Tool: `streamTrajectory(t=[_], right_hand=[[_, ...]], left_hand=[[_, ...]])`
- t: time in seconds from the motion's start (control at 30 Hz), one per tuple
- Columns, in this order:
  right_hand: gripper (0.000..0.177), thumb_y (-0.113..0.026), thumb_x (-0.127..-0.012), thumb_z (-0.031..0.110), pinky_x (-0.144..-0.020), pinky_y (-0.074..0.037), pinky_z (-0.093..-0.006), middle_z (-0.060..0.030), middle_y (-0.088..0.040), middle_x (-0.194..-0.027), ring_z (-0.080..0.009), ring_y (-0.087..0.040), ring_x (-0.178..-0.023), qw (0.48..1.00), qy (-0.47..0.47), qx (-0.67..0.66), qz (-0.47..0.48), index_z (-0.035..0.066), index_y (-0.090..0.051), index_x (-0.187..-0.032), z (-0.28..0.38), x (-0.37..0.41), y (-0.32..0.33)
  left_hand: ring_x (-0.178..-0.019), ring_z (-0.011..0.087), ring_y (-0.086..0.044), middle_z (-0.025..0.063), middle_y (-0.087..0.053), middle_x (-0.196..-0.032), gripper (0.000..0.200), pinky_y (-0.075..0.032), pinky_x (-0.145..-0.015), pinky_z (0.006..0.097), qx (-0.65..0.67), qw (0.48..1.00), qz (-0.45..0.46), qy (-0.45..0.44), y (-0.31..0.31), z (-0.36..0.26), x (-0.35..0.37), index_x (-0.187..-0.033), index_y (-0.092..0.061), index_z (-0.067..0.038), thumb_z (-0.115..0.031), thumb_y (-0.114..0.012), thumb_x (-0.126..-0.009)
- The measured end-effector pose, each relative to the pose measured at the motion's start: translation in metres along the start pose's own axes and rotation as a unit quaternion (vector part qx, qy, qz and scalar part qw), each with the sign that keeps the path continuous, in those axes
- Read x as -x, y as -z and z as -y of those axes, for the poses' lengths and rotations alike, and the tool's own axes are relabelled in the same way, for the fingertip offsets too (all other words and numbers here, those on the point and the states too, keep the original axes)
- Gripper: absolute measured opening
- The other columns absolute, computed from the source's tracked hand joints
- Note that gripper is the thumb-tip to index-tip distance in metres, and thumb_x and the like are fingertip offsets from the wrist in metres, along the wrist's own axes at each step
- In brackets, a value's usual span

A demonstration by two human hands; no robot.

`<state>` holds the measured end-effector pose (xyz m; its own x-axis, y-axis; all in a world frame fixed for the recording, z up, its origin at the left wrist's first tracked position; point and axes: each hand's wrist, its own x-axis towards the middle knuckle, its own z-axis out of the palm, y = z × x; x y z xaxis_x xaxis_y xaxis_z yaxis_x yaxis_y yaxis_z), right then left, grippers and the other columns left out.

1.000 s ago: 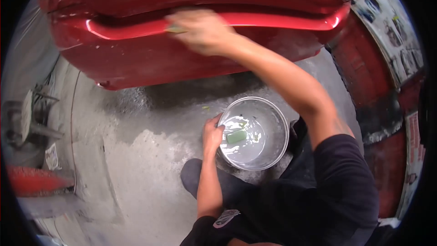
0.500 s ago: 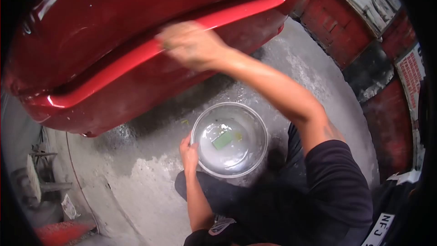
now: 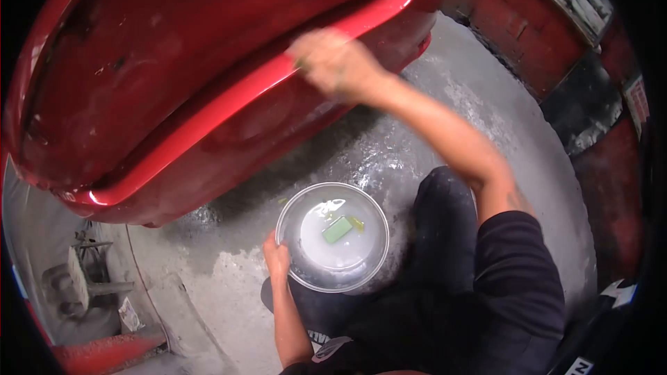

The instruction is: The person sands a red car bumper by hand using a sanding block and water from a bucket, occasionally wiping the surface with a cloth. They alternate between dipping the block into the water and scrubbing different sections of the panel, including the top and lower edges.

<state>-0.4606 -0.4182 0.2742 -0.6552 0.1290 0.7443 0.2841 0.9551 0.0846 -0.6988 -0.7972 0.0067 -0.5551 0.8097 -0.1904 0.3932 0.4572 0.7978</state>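
My left hand point(image 3: 277, 257) is closed on the left rim of a clear round basin point(image 3: 333, 186). The basin holds cloudy liquid, a pale green rectangular block point(image 3: 338, 230) and a small yellow-green scrap point(image 3: 357, 223). My right hand point(image 3: 338, 64), blurred by motion, is at the raised bright-red ridge of a red car bumper point(image 3: 260, 78). Its fingers look closed, and a yellowish-green bit shows at them, but what they hold is largely hidden. Water wets the lower part of the bumper and the floor below.
Wet grey concrete floor point(image 3: 226, 271) lies around my knees. A dark red wall point(image 3: 517, 24) with a black patch stands at the right. At the lower left are a worn stand point(image 3: 87, 281) and a red panel point(image 3: 111, 353). A thin cord runs along the floor there.
My right hand has moved rightward along the bumper ridge. The view has shifted, and the basin with my left hand on it appears lower and slightly left.
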Motion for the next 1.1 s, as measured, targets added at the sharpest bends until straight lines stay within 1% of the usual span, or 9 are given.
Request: streamTrajectory(t=[0.13, 0.23, 0.37, 0.5, 0.63, 0.67, 0.73, 0.87, 1.1], right_hand=[[0.039, -0.054, -0.103, 0.025, -0.124, -0.035, -0.0543, -0.0148, -0.067, -0.147, -0.0328, -0.058, -0.142, 0.95, -0.062, 0.301, 0.06, 0.007, -0.071, -0.133, -0.189, 0.071, 0.079], [0.037, -0.055, -0.102, 0.023, -0.122, -0.034, -0.0588, -0.0166, -0.067, -0.144, -0.0361, -0.056, -0.143, 0.918, -0.191, 0.347, 0.021, 0.006, -0.072, -0.131, -0.142, 0.059, 0.04], [0.053, -0.069, -0.096, 0.031, -0.125, -0.033, -0.0607, -0.0196, -0.058, -0.154, -0.04, -0.048, -0.15, 0.986, -0.13, 0.084, -0.055, 0.005, -0.064, -0.142, 0.009, 0.028, -0.022], [0.053, -0.068, -0.091, 0.022, -0.119, -0.039, -0.0557, -0.0167, -0.06, -0.153, -0.0364, -0.056, -0.143, 0.971, -0.081, 0.207, -0.087, 0.007, -0.064, -0.141, -0.088, 0.072, 0.034], [0.058, -0.046, -0.112, 0.031, -0.129, -0.028, -0.0531, -0.0287, -0.038, -0.169, -0.0472, -0.033, -0.158, 0.913, -0.33, 0.24, -0.021, -0.005, -0.045, -0.158, -0.179, 0.103, 0.095], [0.06, -0.046, -0.113, 0.031, -0.13, -0.028, -0.0524, -0.0251, -0.035, -0.171, -0.0483, -0.031, -0.158, 0.887, -0.36, 0.25, -0.147, -0.003, -0.04, -0.162, -0.216, 0.124, 0.056], [0.062, -0.052, -0.107, 0.022, -0.127, -0.026, -0.0625, -0.0259, -0.035, -0.171, -0.0462, -0.031, -0.158, 0.83, -0.386, 0.012, -0.403, 0.001, -0.039, -0.164, -0.187, 0.1, 0.011], [0.078, -0.048, -0.112, 0.031, -0.131, -0.013, -0.0641, -0.0318, -0.005, -0.177, -0.0554, -0.006, -0.163, 0.814, -0.431, -0.133, -0.366, -0.007, -0.011, -0.17, -0.05, 0.101, -0.082], [0.07, -0.051, -0.113, 0.032, -0.132, -0.024, -0.0529, -0.031, -0.027, -0.172, -0.0516, -0.023, -0.16, 0.806, -0.438, -0.038, -0.397, -0.007, -0.028, -0.166, -0.202, 0.122, -0.013]], left_hand=[[-0.096, 0.039, -0.076, 0.0256, -0.078, -0.099, 0.04, -0.055, -0.089, 0.0447, -0.015, 0.999, -0.032, 0.013, -0.006, 0.005, 0.001, -0.125, -0.072, 0.005, 0.003, -0.061, -0.086], [-0.087, 0.0357, -0.074, 0.0234, -0.077, -0.093, 0.038, -0.054, -0.085, 0.0445, -0.033, 0.999, -0.035, -0.024, -0.007, 0.007, 0.001, -0.123, -0.072, 0.004, 0.004, -0.062, -0.087], [-0.078, 0.0248, -0.067, 0.0167, -0.073, -0.084, 0.031, -0.053, -0.08, 0.041, -0.024, 0.999, -0.031, 0.007, -0.006, -0.001, 0.003, -0.118, -0.072, 0.005, 0.002, -0.062, -0.089], [-0.074, 0.0219, -0.066, 0.0136, -0.072, -0.081, 0.022, -0.054, -0.074, 0.0399, -0.064, 0.994, -0.051, -0.07, -0.008, -0.009, 0.009, -0.11, -0.068, 0.008, 0.001, -0.061, -0.09], [-0.072, 0.0219, -0.064, 0.0132, -0.071, -0.08, 0.018, -0.053, -0.071, 0.0402, -0.073, 0.996, -0.033, -0.029, -0.008, -0.025, 0.011, -0.106, -0.067, 0.007, 0.003, -0.059, -0.091], [-0.072, 0.0219, -0.064, 0.0132, -0.071, -0.08, 0.018, -0.053, -0.071, 0.0402, -0.084, 0.996, -0.033, -0.027, -0.008, -0.027, 0.015, -0.106, -0.067, 0.007, 0.003, -0.059, -0.091], [-0.074, 0.0222, -0.064, 0.0145, -0.07, -0.08, 0.018, -0.053, -0.072, 0.0408, -0.084, 0.996, -0.026, -0.022, -0.009, -0.032, 0.012, -0.106, -0.067, 0.007, 0.001, -0.061, -0.09], [-0.076, 0.0244, -0.061, 0.0161, -0.067, -0.08, 0.019, -0.052, -0.077, 0.0415, -0.089, 0.994, -0.026, -0.056, -0.006, -0.007, 0.003, -0.104, -0.065, 0.008, -0.004, -0.065, -0.088], [-0.074, 0.0235, -0.059, 0.0141, -0.066, -0.079, 0.02, -0.05, -0.073, 0.0414, -0.119, 0.993, -0.009, -0.012, 0.001, 0.007, 0.004, -0.105, -0.064, 0.007, -0.006, -0.064, -0.09]])
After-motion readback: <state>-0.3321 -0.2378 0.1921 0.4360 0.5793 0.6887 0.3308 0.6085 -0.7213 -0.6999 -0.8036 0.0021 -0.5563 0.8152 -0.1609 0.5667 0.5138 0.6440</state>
